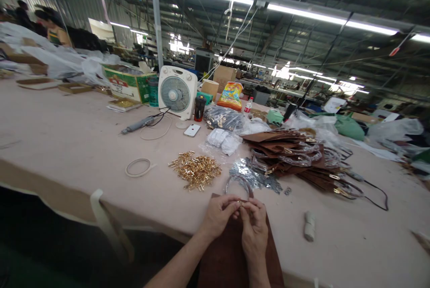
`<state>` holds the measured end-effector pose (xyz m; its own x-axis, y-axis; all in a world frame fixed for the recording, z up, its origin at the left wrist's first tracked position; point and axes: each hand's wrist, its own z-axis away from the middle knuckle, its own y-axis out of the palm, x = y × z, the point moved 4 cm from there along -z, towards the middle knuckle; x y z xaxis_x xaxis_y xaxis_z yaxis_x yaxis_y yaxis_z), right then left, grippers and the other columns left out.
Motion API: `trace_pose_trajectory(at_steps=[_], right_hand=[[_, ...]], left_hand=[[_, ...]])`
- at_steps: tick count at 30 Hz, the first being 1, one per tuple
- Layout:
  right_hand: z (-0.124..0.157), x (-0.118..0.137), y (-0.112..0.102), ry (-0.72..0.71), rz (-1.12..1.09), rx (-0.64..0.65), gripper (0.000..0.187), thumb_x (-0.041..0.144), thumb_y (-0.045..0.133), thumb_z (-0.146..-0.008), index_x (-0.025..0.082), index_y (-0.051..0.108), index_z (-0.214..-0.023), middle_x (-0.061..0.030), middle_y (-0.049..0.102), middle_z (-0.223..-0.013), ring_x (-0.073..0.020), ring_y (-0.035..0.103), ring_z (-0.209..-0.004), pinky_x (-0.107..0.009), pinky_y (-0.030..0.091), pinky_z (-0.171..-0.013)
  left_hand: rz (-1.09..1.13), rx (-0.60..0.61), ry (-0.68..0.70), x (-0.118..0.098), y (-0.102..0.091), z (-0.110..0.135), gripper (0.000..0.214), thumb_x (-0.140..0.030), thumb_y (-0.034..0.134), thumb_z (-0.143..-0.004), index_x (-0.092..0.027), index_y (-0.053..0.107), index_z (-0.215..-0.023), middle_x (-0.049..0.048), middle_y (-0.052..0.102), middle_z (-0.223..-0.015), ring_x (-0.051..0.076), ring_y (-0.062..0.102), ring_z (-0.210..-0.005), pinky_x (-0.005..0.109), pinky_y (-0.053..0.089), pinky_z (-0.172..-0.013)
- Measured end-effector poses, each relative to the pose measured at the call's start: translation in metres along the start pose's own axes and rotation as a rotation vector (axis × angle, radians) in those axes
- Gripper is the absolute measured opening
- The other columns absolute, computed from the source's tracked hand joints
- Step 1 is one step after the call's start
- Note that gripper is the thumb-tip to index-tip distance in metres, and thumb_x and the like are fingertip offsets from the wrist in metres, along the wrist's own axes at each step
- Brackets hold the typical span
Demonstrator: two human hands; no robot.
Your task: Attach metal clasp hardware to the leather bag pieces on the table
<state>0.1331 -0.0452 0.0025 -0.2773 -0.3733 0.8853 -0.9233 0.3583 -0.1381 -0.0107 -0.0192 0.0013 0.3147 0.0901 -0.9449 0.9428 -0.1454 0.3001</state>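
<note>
A dark brown leather bag piece [225, 256] hangs over the table's front edge, its plastic-wrapped looped handle [250, 186] lying beyond my fingers. My left hand [220, 212] and my right hand [254, 225] meet at its upper edge, fingertips pinched together. Between them shows a bit of a small gold metal fitting [239, 203]; its shape is mostly covered by the fingers. Just past my hands lies a heap of loose gold fittings [196, 170]. Flat silver metal plates [255, 176] are scattered to its right.
Stacked brown bag pieces [298, 158] with handles fill the right side. A tape roll [126, 169], grey electric screwdriver [137, 124], phone [191, 130], box fan [177, 93] and dark bottle [199, 109] stand or lie farther back. A pale rolled bundle [309, 226] lies to the right.
</note>
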Motion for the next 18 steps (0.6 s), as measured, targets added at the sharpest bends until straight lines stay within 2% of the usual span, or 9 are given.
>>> trace_pose_trajectory(at_steps=[3, 8, 13, 18], right_hand=[[-0.001, -0.004, 0.001, 0.053, -0.084, 0.017, 0.030, 0.052, 0.072, -0.092, 0.023, 0.075, -0.098, -0.0090, 0.065, -0.116, -0.0269, 0.061, -0.115, -0.038, 0.051, -0.098], [-0.004, -0.015, -0.001, 0.243, -0.132, 0.075, 0.041, 0.058, 0.068, -0.093, 0.022, 0.076, -0.112, -0.0083, 0.073, -0.115, -0.0274, 0.064, -0.111, -0.039, 0.050, -0.100], [-0.006, -0.017, -0.001, 0.247, -0.164, 0.092, 0.039, 0.055, 0.073, -0.089, 0.021, 0.078, -0.107, -0.0085, 0.075, -0.113, -0.0281, 0.066, -0.109, -0.038, 0.050, -0.099], [-0.005, -0.009, -0.001, 0.226, -0.153, 0.067, 0.039, 0.058, 0.070, -0.091, 0.021, 0.076, -0.102, -0.0064, 0.074, -0.103, -0.0250, 0.067, -0.096, -0.034, 0.053, -0.088]], left_hand=[[-0.025, -0.002, 0.028, -0.004, 0.002, 0.001, 0.043, -0.050, 0.075, -0.089, -0.012, 0.077, -0.108, 0.0076, 0.079, -0.086, 0.016, 0.071, -0.068, 0.024, 0.060, -0.065], [-0.092, -0.025, 0.084, -0.011, 0.003, 0.005, 0.038, -0.049, 0.072, -0.093, -0.015, 0.078, -0.110, 0.0051, 0.079, -0.085, 0.017, 0.072, -0.072, 0.025, 0.061, -0.069], [-0.202, 0.010, 0.170, -0.014, 0.003, 0.007, 0.035, -0.047, 0.065, -0.098, -0.018, 0.079, -0.113, 0.0053, 0.079, -0.091, 0.017, 0.072, -0.076, 0.025, 0.062, -0.071], [-0.330, 0.027, 0.263, -0.016, 0.004, 0.009, 0.030, -0.041, 0.063, -0.101, -0.020, 0.078, -0.115, 0.0058, 0.079, -0.091, 0.016, 0.071, -0.072, 0.024, 0.062, -0.070]])
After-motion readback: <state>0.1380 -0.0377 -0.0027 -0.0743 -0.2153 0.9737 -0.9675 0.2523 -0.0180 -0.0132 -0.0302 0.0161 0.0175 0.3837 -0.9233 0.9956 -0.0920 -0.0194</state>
